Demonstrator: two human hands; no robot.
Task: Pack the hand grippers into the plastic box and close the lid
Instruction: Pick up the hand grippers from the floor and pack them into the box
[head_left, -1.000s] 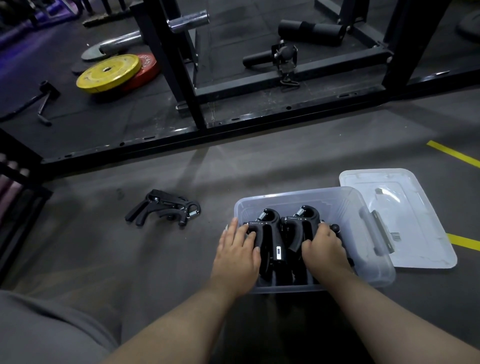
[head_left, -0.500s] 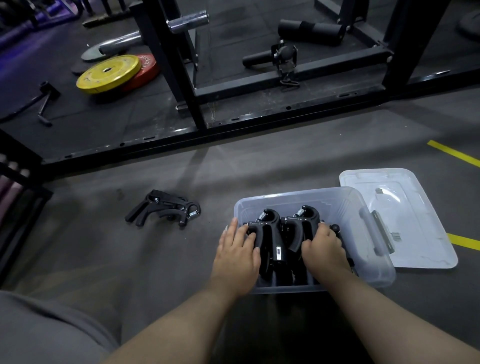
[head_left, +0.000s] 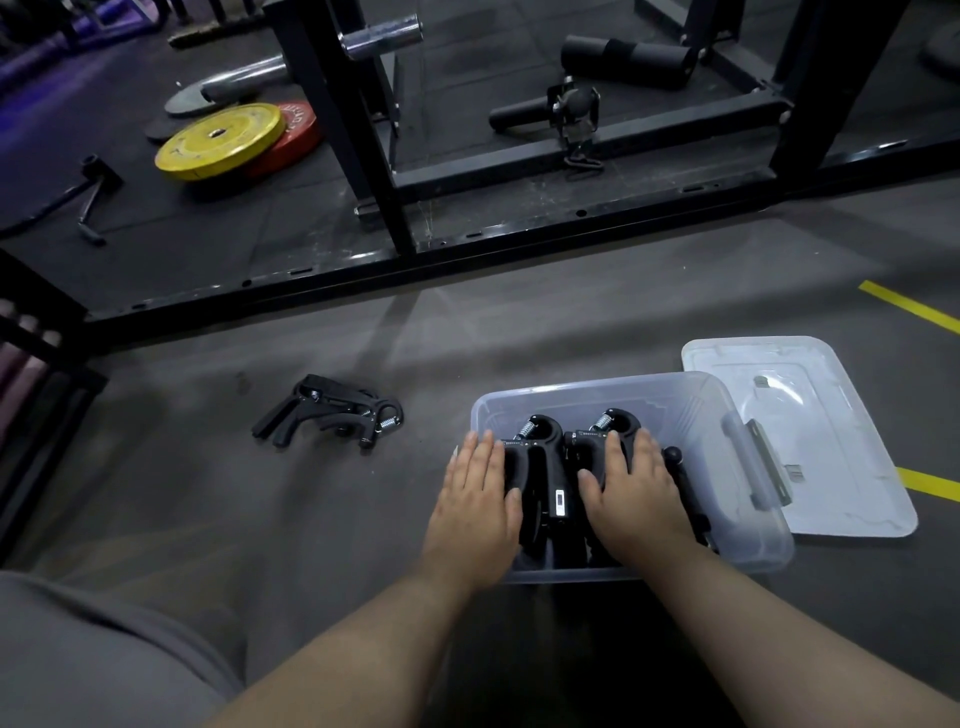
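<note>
Gym floor, dark rubber: left hand (head_left: 475, 499) and right hand (head_left: 631, 493) press flat, fingers straight, on the packed hand grippers (head_left: 550, 467) inside the clear plastic box (head_left: 748, 467). Packing seems unfinished: loose hand grippers (head_left: 332, 415) lie at its 9 o'clock, the lid (head_left: 831, 441) at 3 o'clock. Next probably calls for a leftward reach.

The left arm (head_left: 363, 649) and the right arm (head_left: 753, 623) are bare and reach forward to the plastic box (head_left: 675, 395). The left grip (head_left: 475, 499) lies flat, palm down, over the left edge of the box, with its fingers straight and close together. The right grip (head_left: 631, 493) lies flat, palm down, over the middle of the box, with its fingers straight and its thumb out to the left. The two grips are near each other but apart.
</note>
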